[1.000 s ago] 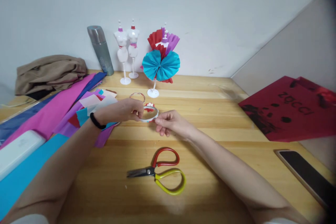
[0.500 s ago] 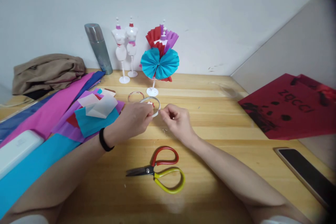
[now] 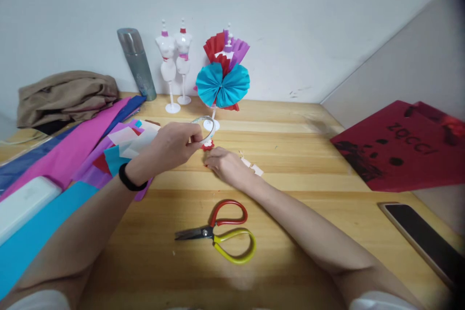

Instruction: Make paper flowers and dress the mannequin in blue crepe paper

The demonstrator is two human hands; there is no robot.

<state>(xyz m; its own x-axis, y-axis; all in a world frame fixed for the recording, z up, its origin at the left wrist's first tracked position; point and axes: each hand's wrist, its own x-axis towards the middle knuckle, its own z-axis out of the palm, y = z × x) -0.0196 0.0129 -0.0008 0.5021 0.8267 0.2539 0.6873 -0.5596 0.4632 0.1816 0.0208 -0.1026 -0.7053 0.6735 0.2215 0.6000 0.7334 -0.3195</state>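
My left hand [image 3: 174, 143] is pinched on a thin roll of tape [image 3: 210, 128], a pale ring held up at an angle in front of the paper-dressed mannequin. Just below the roll lies a small red and white flower-like piece [image 3: 208, 145]. My right hand [image 3: 227, 164] is low at the table, fingers closed and pointing down beside that piece; a speck of red shows at its fingertips, but what they hold is hidden. Small white scraps [image 3: 250, 164] lie just right of my right hand. Red-and-yellow-handled scissors [image 3: 216, 231] rest nearer to me, pointing left.
Behind stand two white mannequins [image 3: 168, 70] and one dressed in pleated paper [image 3: 222, 85], beside a leaning flask [image 3: 136, 65]. At left are coloured paper sheets [image 3: 98, 138], a white box-like object [image 3: 29, 208] and brown cloth [image 3: 69, 99]. A red bag [image 3: 399, 150] and a phone [image 3: 421, 242] occupy the right.
My left hand has moved left and up with the tape roll. My right hand has dropped to the table and shifted left. White scraps now show to its right.
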